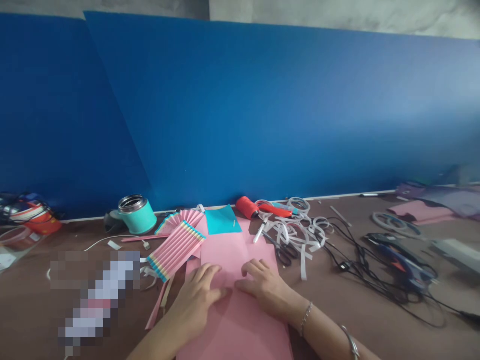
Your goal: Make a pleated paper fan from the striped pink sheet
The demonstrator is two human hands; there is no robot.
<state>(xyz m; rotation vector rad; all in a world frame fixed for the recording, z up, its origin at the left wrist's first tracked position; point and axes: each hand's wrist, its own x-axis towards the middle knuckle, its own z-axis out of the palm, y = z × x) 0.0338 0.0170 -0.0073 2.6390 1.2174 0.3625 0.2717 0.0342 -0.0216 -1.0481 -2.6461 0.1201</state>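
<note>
A long pink sheet of paper lies flat on the brown table in front of me. My left hand rests on its left side, fingers stretched forward and thumb apart. On the right side lies my right hand, its fingers spread and slightly curved on the paper. Neither hand holds anything. Beyond the hands, a teal square of paper lies on the pink paper. To the left is a pleated pink paper piece with teal ends, and a pleated paper fan is behind it.
A teal mug stands at the back left. A red thread spool, a white marker, dark-handled scissors and tangled white strips lie beyond my right hand. Black cables and a glue gun are farther right.
</note>
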